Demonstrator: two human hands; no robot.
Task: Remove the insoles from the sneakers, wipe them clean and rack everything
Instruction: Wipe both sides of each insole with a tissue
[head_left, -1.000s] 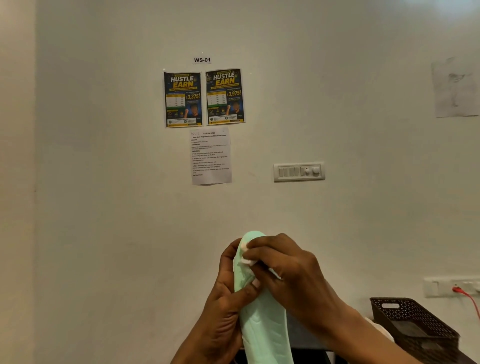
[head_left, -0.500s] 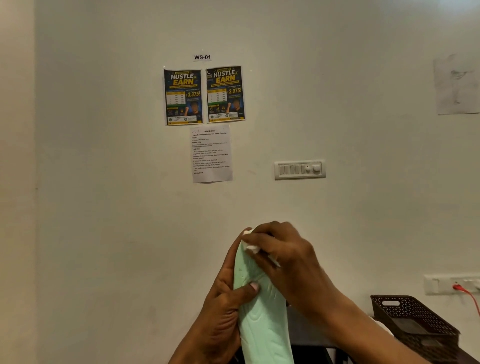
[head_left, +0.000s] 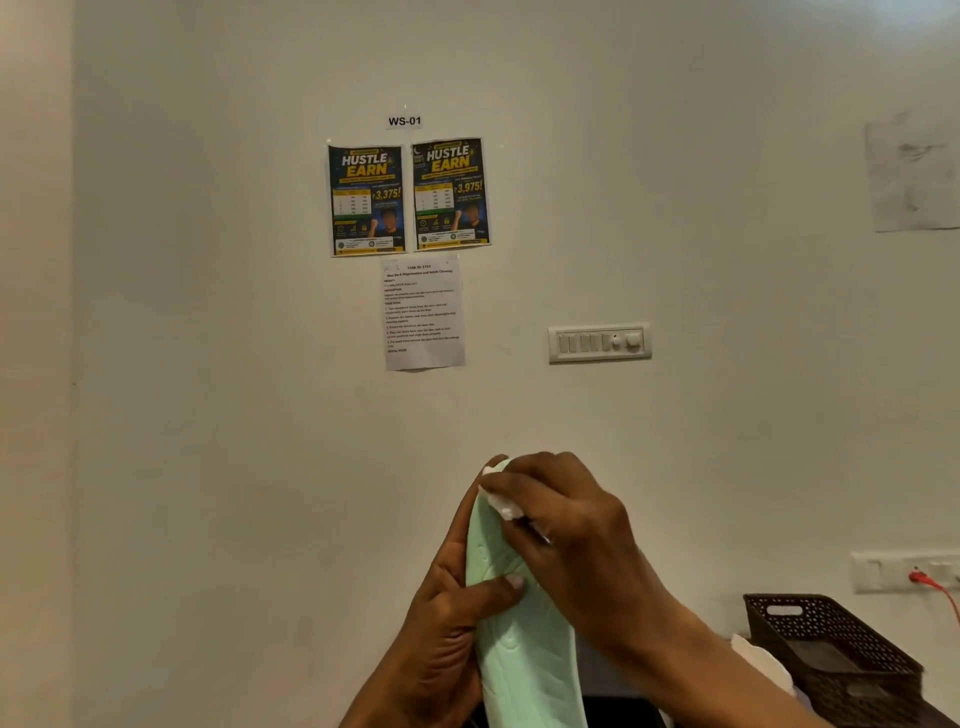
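Note:
A pale green insole (head_left: 524, 654) stands upright in front of me, low in the middle of the view. My left hand (head_left: 447, 623) grips it from the left, thumb across its front. My right hand (head_left: 566, 530) pinches a small white wipe (head_left: 501, 506) and presses it against the insole's upper end. No sneakers or rack are in view.
A dark brown perforated basket (head_left: 831, 649) sits at the lower right, with something white (head_left: 763, 665) beside it. The wall ahead carries two posters (head_left: 408, 197), a task sheet (head_left: 423, 312), a switch panel (head_left: 600, 343) and a socket with a red plug (head_left: 917, 577).
My right hand with the wipe has slid slightly along the insole's top end, covering its tip. The left hand keeps its grip.

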